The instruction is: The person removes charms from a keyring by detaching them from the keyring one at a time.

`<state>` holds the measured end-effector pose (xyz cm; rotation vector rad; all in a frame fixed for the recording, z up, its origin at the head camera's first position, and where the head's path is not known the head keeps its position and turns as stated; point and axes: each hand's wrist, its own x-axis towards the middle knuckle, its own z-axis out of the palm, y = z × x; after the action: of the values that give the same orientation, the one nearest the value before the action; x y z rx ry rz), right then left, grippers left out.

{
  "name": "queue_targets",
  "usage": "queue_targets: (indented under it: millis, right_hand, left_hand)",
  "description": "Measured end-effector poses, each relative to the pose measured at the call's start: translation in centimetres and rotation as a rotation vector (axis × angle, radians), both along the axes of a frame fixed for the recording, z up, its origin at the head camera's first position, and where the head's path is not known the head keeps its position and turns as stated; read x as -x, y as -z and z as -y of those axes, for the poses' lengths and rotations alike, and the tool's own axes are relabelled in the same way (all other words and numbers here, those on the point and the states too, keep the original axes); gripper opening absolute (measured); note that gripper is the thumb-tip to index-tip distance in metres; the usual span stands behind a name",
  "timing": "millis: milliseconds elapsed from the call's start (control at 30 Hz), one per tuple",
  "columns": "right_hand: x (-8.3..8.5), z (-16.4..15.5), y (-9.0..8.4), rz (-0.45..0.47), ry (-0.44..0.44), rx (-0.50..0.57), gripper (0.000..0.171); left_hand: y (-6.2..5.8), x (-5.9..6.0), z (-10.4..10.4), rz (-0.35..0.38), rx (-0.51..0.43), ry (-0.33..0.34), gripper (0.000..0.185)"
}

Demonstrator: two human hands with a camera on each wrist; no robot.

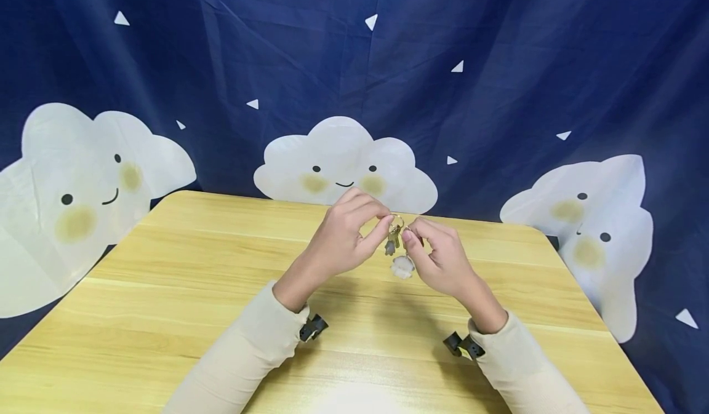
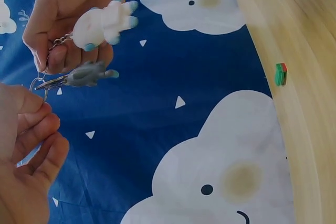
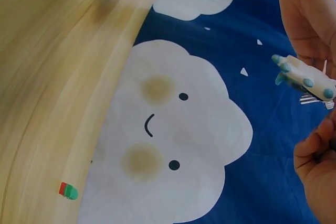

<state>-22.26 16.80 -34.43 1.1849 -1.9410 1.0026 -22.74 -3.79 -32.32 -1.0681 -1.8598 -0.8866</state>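
Note:
Above the middle of the wooden table (image 1: 166, 278) both hands meet on a keyring (image 1: 396, 220). From it hang a grey-capped key (image 1: 392, 243) and a white plush charm (image 1: 402, 267) with teal tips. My left hand (image 1: 346, 240) pinches the ring from the left with curled fingers. My right hand (image 1: 437, 258) pinches it from the right. In the left wrist view the ring (image 2: 39, 84), the grey key cap (image 2: 86, 74) and the charm (image 2: 103, 24) hang against the right hand's fingers (image 2: 68, 9). The right wrist view shows the charm (image 3: 305, 77) between the two hands.
A dark blue curtain (image 1: 498, 63) with white smiling clouds hangs behind and around the table. A small red and green piece (image 2: 281, 74) sits at the table's edge, the same piece (image 3: 68, 190) showing in the right wrist view. Black clips sit at both cream sleeves (image 1: 244, 352).

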Motion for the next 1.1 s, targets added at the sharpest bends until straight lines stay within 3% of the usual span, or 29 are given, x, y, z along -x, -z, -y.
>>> queue_targets:
  millis: [233, 1100]
  right_hand:
    - [-0.03, -0.06, 0.03, -0.020, 0.026, -0.033, 0.038]
    - [-0.24, -0.20, -0.23, 0.004, 0.031, -0.068, 0.036]
  left_hand:
    - [0.16, -0.07, -0.19, 0.077, -0.005, 0.005, 0.007]
    - [-0.04, -0.11, 0.08, 0.041, 0.025, 0.037, 0.006]
